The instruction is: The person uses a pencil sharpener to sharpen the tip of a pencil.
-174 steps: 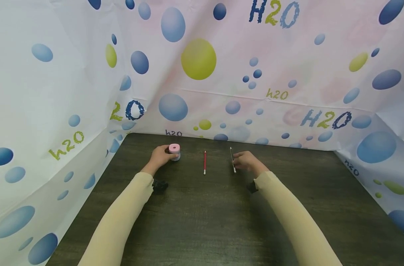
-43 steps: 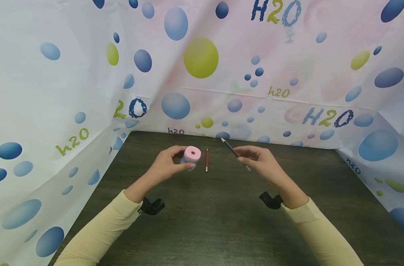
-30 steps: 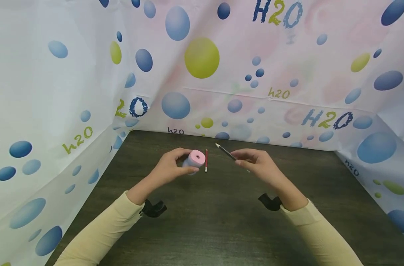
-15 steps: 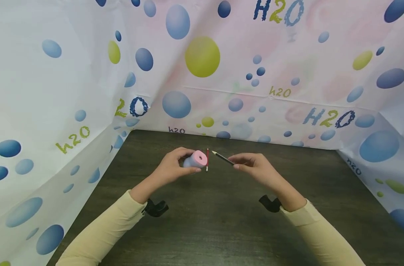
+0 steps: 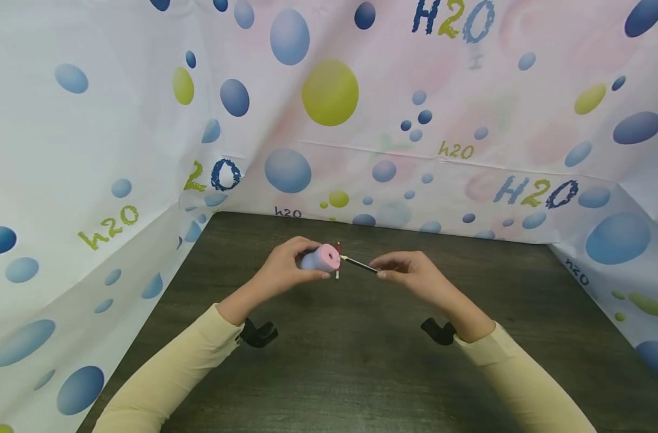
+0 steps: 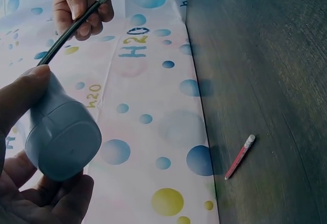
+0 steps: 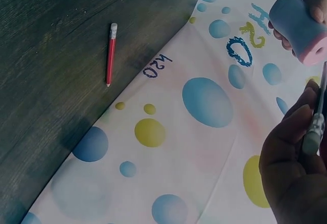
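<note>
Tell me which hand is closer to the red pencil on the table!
Left. In the head view, the left hand is raised just to the left of the red pencil; the right hand is farther off, to its right.

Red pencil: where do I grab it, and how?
I'd pinch the red pencil at its middle, coming straight down from above, with finger and thumb on its two long sides. It's thin and lies flat on the table, so those sides should be easiest. Mind the sharpener in the left hand: in the head view it hides that middle.
</note>
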`<state>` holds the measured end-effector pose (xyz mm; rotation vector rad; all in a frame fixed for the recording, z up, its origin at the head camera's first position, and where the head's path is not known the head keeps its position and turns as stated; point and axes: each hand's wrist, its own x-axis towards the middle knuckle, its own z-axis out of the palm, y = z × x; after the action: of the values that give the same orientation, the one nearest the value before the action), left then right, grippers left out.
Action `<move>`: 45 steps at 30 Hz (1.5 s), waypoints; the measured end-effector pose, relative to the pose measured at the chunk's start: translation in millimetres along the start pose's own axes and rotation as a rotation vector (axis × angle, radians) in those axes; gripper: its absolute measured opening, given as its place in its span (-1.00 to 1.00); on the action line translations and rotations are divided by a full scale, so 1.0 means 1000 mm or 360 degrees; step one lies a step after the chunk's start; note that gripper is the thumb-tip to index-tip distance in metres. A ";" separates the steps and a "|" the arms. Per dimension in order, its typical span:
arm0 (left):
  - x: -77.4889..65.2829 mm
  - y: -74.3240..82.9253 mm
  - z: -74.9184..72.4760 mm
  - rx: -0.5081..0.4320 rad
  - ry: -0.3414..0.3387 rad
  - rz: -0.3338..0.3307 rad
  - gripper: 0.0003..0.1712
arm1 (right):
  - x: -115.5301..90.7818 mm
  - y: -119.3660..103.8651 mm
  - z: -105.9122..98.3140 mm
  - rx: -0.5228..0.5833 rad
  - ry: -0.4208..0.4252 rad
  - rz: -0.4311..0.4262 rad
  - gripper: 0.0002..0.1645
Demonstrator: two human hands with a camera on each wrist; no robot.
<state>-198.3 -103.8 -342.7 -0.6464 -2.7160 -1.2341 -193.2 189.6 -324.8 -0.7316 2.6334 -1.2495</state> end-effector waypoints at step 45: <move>0.013 0.000 0.010 0.0090 -0.0171 0.0070 -0.38 | 0.011 0.001 0.015 -0.0331 0.0010 -0.0083 -0.72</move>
<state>-209.4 -91.5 -346.3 -0.7829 -2.7950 -1.1404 -198.3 175.2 -334.4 -0.8330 2.7954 -1.0005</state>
